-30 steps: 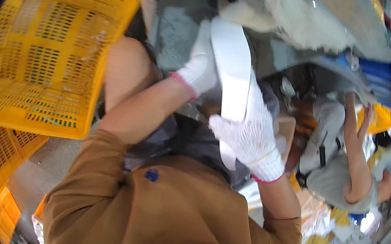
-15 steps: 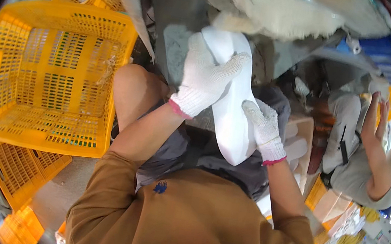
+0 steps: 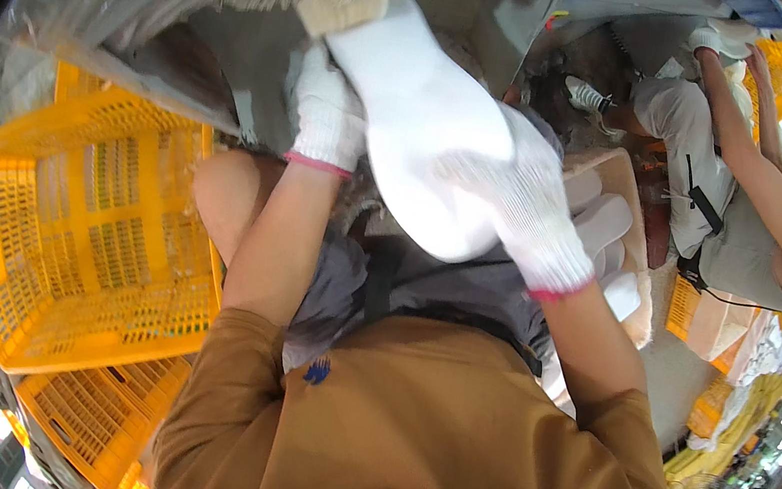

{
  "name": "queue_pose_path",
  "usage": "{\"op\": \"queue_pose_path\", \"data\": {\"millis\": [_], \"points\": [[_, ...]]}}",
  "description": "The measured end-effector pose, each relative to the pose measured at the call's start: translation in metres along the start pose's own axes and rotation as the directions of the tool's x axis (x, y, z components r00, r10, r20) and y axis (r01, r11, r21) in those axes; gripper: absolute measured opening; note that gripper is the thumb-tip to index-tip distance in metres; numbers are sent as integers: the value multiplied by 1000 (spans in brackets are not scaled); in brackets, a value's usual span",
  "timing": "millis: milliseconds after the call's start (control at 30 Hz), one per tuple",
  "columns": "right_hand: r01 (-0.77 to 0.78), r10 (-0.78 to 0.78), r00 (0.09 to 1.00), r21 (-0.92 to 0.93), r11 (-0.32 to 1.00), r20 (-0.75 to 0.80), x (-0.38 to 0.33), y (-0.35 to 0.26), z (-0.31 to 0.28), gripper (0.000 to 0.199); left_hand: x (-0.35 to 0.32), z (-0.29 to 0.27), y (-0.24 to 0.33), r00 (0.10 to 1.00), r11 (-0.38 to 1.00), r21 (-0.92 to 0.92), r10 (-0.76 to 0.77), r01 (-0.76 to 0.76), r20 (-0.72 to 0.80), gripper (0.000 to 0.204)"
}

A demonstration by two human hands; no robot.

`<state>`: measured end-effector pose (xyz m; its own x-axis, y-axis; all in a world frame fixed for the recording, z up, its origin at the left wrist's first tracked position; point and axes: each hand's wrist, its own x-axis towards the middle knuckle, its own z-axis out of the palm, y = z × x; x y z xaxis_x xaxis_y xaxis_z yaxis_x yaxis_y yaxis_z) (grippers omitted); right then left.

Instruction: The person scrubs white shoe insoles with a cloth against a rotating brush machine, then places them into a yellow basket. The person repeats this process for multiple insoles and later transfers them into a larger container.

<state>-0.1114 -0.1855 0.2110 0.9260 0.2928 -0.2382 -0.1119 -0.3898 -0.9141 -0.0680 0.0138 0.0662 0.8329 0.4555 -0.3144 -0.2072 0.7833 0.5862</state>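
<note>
left: yellow crate point(image 3: 112, 352) | right: co-worker point(image 3: 759, 249), striped shoe point(image 3: 588, 96)

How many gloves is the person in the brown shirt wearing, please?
2: one white glove on the left hand, at the white form's left edge; another on the right hand, which grips the white form.

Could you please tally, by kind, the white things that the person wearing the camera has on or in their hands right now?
White gloves: 2
White foot-shaped piece: 1
Total: 3
</note>
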Motion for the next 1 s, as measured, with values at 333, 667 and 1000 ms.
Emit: {"op": "queue_pose_path", "data": {"millis": [333,667,1000], "points": [[166,-120,984,447,879,-131,2,75,28,43,-44,-33,12,937,936,175,-329,306,117,68],[374,-404,914,-306,875,-37,116,18,49,33,-14,56,37,967,968,-8,-251,251,-38,55],[-28,57,790,57,998,-611,-89,159,-90,44,-25,-6,-36,748,339,921,-659,194,85,59]]}}
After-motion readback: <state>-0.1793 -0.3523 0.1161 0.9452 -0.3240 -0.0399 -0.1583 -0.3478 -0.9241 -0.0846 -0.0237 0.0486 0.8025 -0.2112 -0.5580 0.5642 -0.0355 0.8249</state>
